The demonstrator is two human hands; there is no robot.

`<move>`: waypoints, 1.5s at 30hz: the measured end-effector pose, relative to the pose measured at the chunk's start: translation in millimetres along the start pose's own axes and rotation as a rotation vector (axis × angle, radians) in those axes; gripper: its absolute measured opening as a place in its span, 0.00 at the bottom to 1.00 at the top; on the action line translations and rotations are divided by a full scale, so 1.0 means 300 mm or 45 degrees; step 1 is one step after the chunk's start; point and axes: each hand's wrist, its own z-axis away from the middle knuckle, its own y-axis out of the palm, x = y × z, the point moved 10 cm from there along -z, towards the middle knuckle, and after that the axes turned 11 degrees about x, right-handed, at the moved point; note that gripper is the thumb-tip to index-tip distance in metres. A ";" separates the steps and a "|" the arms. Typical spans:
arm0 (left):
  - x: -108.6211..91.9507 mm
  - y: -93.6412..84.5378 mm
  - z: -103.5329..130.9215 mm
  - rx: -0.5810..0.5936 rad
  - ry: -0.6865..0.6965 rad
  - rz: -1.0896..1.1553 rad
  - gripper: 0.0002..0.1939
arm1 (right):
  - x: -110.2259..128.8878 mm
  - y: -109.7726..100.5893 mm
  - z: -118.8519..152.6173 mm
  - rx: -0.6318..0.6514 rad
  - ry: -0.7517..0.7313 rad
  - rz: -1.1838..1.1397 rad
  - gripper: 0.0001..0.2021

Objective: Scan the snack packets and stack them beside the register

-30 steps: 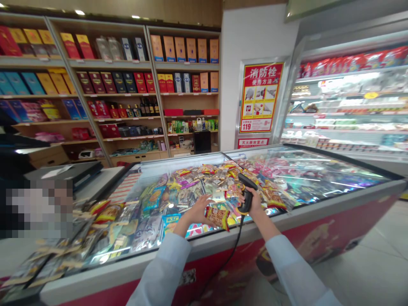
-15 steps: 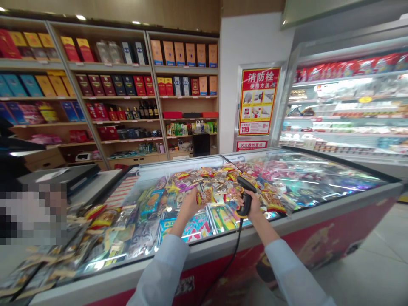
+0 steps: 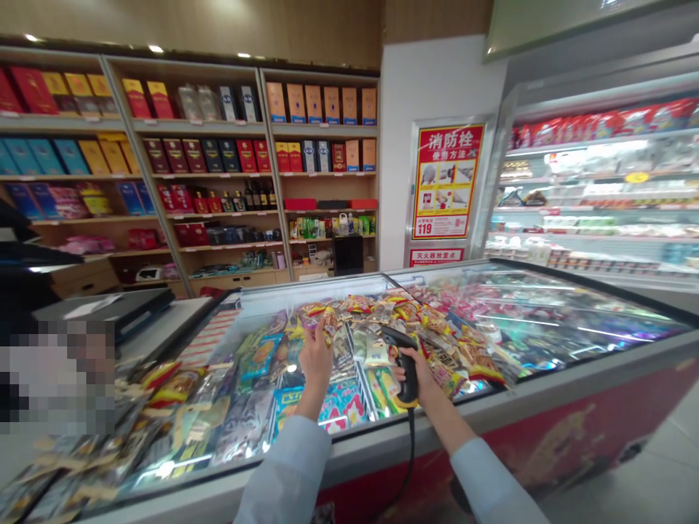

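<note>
My left hand (image 3: 317,360) is raised over the glass-topped freezer, its fingers closed on a small red-and-yellow snack packet (image 3: 330,320). To the right, my right hand (image 3: 424,377) is wrapped round the grip of a black-and-yellow barcode scanner (image 3: 407,378). The scanner's head points left, toward the left hand, and its cable hangs down over the freezer's front. Beneath and behind both hands, a pile of snack packets (image 3: 431,316) lies spread over the glass. A pale packet (image 3: 376,349) lies between the hands.
More packets (image 3: 178,386) lie at the left end of the freezer (image 3: 551,393), beside a counter with a dark flat device (image 3: 103,309). Someone's blurred-out shape is at far left. Shelves of boxed goods (image 3: 207,156) stand behind, and a lit refrigerated display (image 3: 601,196) at right.
My left hand has moved left and tilted upright with a packet. My right hand has brought the scanner slightly left and lower. The view has shifted a little.
</note>
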 end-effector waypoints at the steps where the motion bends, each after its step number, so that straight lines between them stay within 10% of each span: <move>1: -0.003 -0.002 -0.001 -0.027 0.007 -0.019 0.23 | -0.017 0.003 0.006 0.015 0.068 -0.038 0.11; 32: -0.010 0.010 0.003 0.022 -0.015 0.096 0.20 | -0.028 0.119 0.033 0.293 0.180 -0.072 0.11; 39: 0.162 0.186 -0.012 0.183 -0.486 1.090 0.32 | -0.009 0.108 0.018 0.338 0.082 -0.171 0.08; 45: 0.170 0.329 -0.009 0.280 -0.669 2.086 0.26 | -0.016 0.092 0.018 0.309 0.088 -0.169 0.07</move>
